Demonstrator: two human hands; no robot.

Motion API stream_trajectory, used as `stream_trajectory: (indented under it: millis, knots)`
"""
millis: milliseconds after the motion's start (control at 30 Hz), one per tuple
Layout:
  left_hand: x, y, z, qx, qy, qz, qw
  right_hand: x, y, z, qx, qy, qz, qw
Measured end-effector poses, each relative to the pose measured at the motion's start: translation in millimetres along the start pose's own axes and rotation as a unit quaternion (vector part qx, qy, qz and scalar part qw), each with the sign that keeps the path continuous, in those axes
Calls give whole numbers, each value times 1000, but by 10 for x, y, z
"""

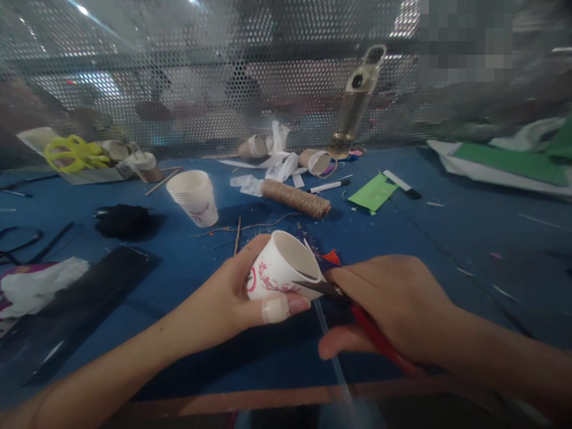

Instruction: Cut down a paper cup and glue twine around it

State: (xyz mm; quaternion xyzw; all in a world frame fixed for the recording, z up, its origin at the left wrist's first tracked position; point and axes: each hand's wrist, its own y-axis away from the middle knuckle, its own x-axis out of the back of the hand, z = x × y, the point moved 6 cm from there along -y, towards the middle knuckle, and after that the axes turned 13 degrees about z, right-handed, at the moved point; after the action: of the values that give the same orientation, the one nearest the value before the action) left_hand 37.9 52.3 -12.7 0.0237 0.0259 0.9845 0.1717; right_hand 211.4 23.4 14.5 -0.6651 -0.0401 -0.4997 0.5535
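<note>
- as scissors meet its rim, the paper cup sits tilted in the left hand, clasped round its wall, presumably for steadiness
- the right hand grips the red handle, angling the blades at the cup
- stacked cups stand behind

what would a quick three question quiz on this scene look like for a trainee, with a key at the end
1. Open question: what does the right hand hold?
2. True or false: the roll of brown twine lies on its side on the blue table.
3. Fill in the blank: the left hand grips a white ____ with a pink print.

Key
1. A pair of red-handled scissors.
2. True.
3. Paper cup.
</note>
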Motion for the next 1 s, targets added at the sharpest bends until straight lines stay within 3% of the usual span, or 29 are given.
stream_trajectory:
  millis: [433, 767, 1000]
  knots:
    - [13, -21, 7, -24, -31, 17, 999, -15, -18, 38, -17, -10, -37, 999]
    - [-25, 13, 8, -28, -9, -3, 1000, 30, -7, 17, -3, 5, -12, 1000]
    - [27, -24, -5, -55, -78, 34, 995, -1, -21, 9, -17, -7, -34, 999]
